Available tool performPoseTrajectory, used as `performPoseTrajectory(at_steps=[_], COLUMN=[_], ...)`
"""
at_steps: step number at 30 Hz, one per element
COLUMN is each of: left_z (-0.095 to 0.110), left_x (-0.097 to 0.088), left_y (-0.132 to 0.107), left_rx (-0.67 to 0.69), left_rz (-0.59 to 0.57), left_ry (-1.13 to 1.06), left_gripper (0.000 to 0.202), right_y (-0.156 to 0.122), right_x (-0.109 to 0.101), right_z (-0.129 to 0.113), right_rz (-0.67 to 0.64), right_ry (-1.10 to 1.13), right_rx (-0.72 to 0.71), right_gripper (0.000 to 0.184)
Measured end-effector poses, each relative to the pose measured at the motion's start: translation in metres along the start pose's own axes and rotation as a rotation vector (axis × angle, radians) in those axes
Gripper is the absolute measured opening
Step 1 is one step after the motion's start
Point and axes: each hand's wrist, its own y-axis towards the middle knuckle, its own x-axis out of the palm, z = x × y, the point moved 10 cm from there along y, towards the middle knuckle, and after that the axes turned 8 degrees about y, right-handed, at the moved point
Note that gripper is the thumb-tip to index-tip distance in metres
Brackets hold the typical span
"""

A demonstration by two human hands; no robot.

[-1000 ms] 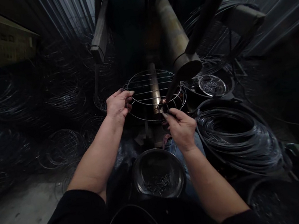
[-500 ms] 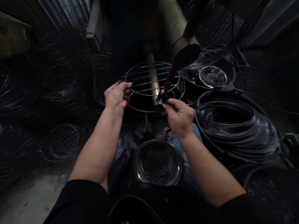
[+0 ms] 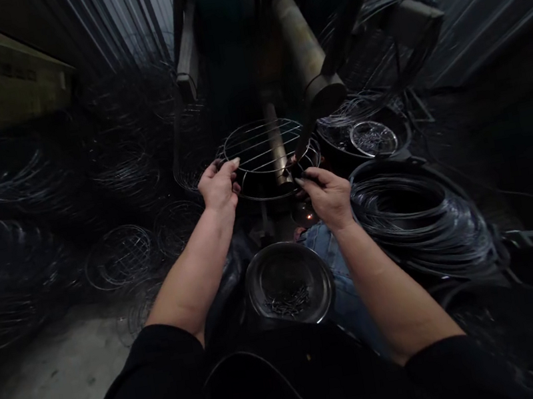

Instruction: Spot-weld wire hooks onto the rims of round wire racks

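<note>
My left hand [image 3: 218, 185] is closed, thumb on top, around the left rim of a round wire rack [image 3: 259, 172] with parallel bars and a second ring below. The rack sits around a brass-coloured metal rod [image 3: 277, 140], part of a dark machine that looks like a spot welder. My right hand [image 3: 331, 197] is pinched near the rack's front right edge, just beside the rod's end; whatever lies between its fingertips is too small and dark to make out. A metal bowl [image 3: 255, 279] with short metal pins [image 3: 290, 302] stands close to my body.
A thick metal cylinder [image 3: 308, 51] with a slanting dark arm overhangs the rack. To the right are a tub of coiled wire [image 3: 433, 227] and a small dish of metal bits [image 3: 374, 137]. Stacked wire rings [image 3: 126, 252] crowd the left.
The rack has turned slightly, its bars now slanting. My right hand has drawn a little away from the rod's end. A small orange spark shows below. The camera view has shifted.
</note>
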Motion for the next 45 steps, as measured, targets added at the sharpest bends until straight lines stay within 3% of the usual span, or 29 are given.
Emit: performPoseTrajectory(at_steps=[3, 5, 7, 10, 12, 13, 19, 23, 27, 29, 32, 35, 37, 39, 42, 45], left_z=[-0.003, 0.004, 0.017, 0.023, 0.017, 0.013, 0.002, 0.001, -0.003, -0.003, -0.003, -0.004, -0.003, 0.002, 0.014, 0.021], left_x=[-0.023, -0.038, -0.041, -0.021, -0.008, -0.004, -0.01, -0.015, -0.015, -0.014, -0.013, -0.015, -0.017, -0.017, -0.014, -0.009], left_y=[-0.006, 0.0, 0.014, 0.039, 0.05, 0.053, 0.048, 0.042, 0.039, 0.04, 0.042, 0.043, 0.04, 0.034, 0.024, 0.015], left_rx=[-0.017, 0.006, 0.067, 0.062, -0.002, -0.038, -0.109, -0.137, -0.18, -0.169, -0.157, -0.172, -0.182, -0.172, -0.104, -0.038], left_rz=[0.015, 0.074, 0.09, -0.023, -0.105, -0.133, -0.153, -0.122, -0.126, -0.138, -0.156, -0.128, -0.101, -0.087, -0.088, -0.098], left_ry=[0.034, 0.082, 0.117, 0.17, 0.228, 0.244, 0.21, 0.221, 0.237, 0.246, 0.245, 0.225, 0.223, 0.225, 0.197, 0.167], left_gripper=[0.038, 0.032, 0.029, 0.029, 0.028, 0.028, 0.025, 0.024, 0.022, 0.024, 0.031, 0.038, 0.042, 0.047, 0.059, 0.069], right_y=[-0.018, -0.042, -0.073, -0.148, -0.192, -0.204, -0.212, -0.219, -0.205, -0.194, -0.165, -0.129, -0.123, -0.121, -0.113, -0.085], right_x=[-0.021, -0.023, 0.001, 0.051, 0.061, 0.061, 0.057, 0.063, 0.053, 0.038, -0.002, -0.065, -0.092, -0.1, -0.101, -0.075], right_z=[-0.015, -0.026, -0.022, 0.01, 0.031, 0.038, 0.051, 0.053, 0.05, 0.047, 0.041, 0.018, 0.007, 0.015, 0.034, 0.024], right_rz=[0.125, 0.087, -0.195, -0.836, -1.13, -1.203, -1.197, -1.239, -1.138, -1.025, -0.674, -0.198, -0.042, -0.029, 0.02, 0.002], right_ry=[-0.142, -0.236, -0.314, -0.565, -0.78, -0.853, -0.868, -0.812, -0.764, -0.598, -0.256, -0.223, -0.297, -0.309, -0.131, 0.128], right_rx=[-0.101, -0.157, -0.101, 0.117, 0.234, 0.27, 0.302, 0.313, 0.347, 0.439, 0.534, 0.236, 0.056, 0.057, 0.245, 0.317], right_gripper=[0.029, 0.025, 0.019, 0.023, 0.028, 0.028, 0.038, 0.032, 0.03, 0.026, 0.022, 0.022, 0.018, 0.016, 0.018, 0.021])
